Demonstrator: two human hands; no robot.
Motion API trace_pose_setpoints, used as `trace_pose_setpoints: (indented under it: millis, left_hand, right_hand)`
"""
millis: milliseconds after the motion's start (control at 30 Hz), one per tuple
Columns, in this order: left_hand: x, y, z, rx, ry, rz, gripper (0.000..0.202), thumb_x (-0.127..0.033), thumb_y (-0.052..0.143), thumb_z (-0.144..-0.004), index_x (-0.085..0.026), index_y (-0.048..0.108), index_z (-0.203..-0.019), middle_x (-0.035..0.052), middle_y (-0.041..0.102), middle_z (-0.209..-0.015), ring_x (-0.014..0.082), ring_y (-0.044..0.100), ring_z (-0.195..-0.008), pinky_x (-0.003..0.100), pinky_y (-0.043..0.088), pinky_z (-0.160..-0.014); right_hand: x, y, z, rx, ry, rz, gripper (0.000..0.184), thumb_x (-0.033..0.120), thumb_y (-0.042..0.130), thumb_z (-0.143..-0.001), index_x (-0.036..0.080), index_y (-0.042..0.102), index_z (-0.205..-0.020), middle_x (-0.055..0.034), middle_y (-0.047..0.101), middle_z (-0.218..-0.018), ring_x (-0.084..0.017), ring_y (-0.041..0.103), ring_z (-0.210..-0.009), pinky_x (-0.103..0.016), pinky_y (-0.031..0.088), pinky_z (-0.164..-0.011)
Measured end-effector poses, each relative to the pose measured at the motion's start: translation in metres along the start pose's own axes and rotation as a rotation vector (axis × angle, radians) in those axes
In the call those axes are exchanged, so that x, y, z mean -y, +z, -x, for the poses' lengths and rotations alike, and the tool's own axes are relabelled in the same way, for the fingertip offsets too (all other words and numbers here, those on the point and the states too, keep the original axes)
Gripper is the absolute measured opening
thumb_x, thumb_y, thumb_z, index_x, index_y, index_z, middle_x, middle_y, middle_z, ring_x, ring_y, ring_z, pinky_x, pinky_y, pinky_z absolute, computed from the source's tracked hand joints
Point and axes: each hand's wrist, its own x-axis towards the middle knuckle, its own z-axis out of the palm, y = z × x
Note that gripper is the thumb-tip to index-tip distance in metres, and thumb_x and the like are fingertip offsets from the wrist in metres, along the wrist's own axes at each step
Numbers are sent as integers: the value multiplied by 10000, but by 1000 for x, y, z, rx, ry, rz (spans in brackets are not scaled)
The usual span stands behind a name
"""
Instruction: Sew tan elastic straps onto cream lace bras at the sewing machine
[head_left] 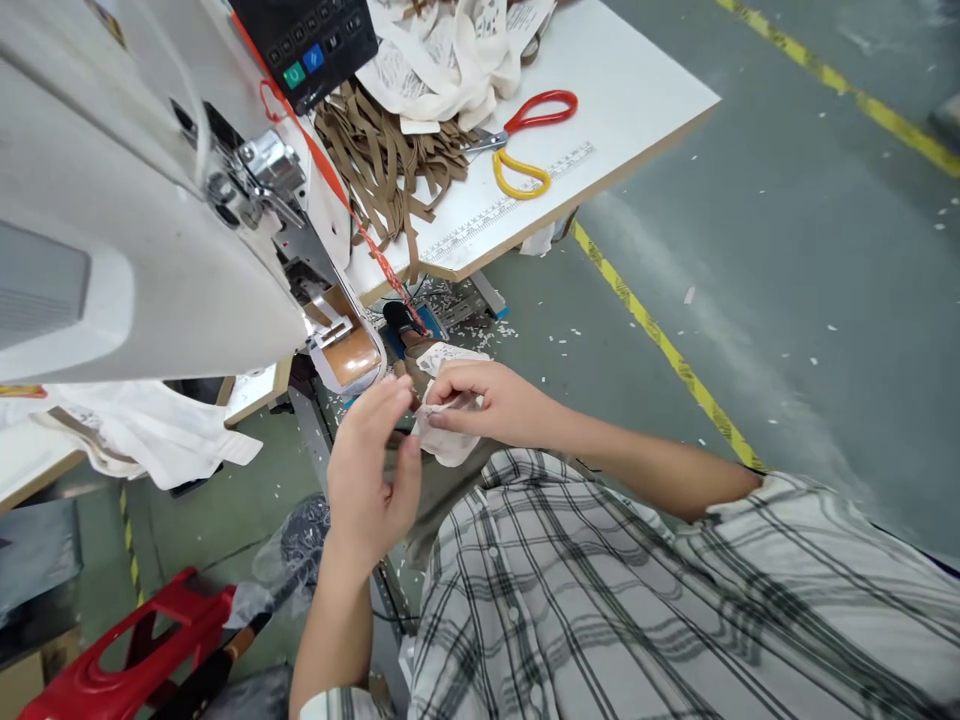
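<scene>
1. The right grip (pixel 495 400) is pinching a piece of white fabric (pixel 448 447) between thumb and fingers, holding it in front of the plaid shirt (pixel 585 610), above the lap.
2. The left grip (pixel 371 465) is hovering just beside that fabric; its thumb is standing apart from the curved fingers, and I am seeing nothing clasped there.
3. The sewing machine (pixel 150 240) is looming on the left, its narrow end (pixel 352 358) pointing toward both hands.
4. Beyond it, a white surface (pixel 637 90) is carrying a heap of white pieces (pixel 457 65) and a bundle of brown strips (pixel 382 165).
5. Scissors (pixel 493 141) with one red and one yellow handle are lying there, blades reaching the strips, near a printed ruler (pixel 510 207).
6. A red-orange ribbon (pixel 330 175) is slanting down past the machine.
7. More white cloth (pixel 161 435) is drooping at the left, while small scraps are littering the green floor (pixel 787 270).
</scene>
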Motion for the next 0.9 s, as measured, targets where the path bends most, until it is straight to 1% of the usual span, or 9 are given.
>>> trace_pose_setpoints:
  millis: [67,100,167,267,333,400,500,667,900]
  left_hand:
    - [1,-4,-6,176,92,-66,547,-122,532,-919,-206,427,-1450,130,598,-1405,255,506,-1372,471,400,-1155]
    - [4,-5,-8,238,114,-93,535,-136,539,-915,-192,436,-1437,129,631,-1353,251,552,-1316,476,392,-1156]
    - [11,-5,-9,282,128,-133,376,-165,567,-907,-190,550,-1281,88,712,-1105,223,656,-1069,468,428,-1108]
    - [22,-1,-4,208,160,-153,67,-157,585,-899,-221,601,-911,4,641,-743,173,621,-754,390,523,-918]
    - [27,2,2,84,269,-173,130,-125,606,-880,-231,567,-814,-12,601,-667,159,598,-685,327,533,-772]
    - [28,3,8,-38,410,-218,165,-98,649,-843,-235,565,-807,-22,583,-625,152,591,-646,297,519,-690]
    - [29,4,15,-121,516,-264,196,-71,675,-814,-238,572,-815,-41,569,-583,134,572,-594,288,524,-676]
    - [32,4,24,-146,489,-267,206,-62,682,-806,-239,578,-811,-50,577,-578,117,574,-575,281,539,-703]
    - [33,3,28,-162,472,-285,214,-55,685,-799,-234,567,-792,-49,569,-572,119,567,-574,281,541,-709]
  right_hand:
    - [0,0,3,37,-63,90,118,283,684,-867,175,669,-823,-2,646,-803,-117,576,-767,-240,430,-702]
    - [-1,0,5,49,-86,138,106,272,681,-869,178,664,-823,0,644,-801,-115,572,-755,-239,425,-694]
    - [-4,0,9,58,-121,250,76,253,668,-873,187,659,-837,-1,641,-802,-117,566,-738,-242,417,-673]
    - [-8,3,14,-5,-245,422,66,210,617,-885,207,638,-822,-12,638,-783,-138,569,-750,-262,421,-676]
    - [-12,5,16,-100,-380,497,139,185,574,-904,223,610,-775,-14,628,-751,-141,559,-737,-269,424,-674]
    - [-15,8,19,-174,-494,531,202,185,549,-927,238,592,-737,-10,614,-720,-133,537,-691,-265,420,-643]
    - [-19,11,21,-163,-535,542,246,228,534,-951,257,600,-716,-9,620,-714,-131,536,-668,-265,436,-620]
    - [-21,16,22,-117,-480,568,280,274,514,-968,258,602,-703,-9,623,-718,-128,548,-679,-264,458,-637]
    - [-16,19,19,-162,-568,532,223,230,558,-944,258,599,-727,3,621,-709,-114,538,-650,-244,450,-613]
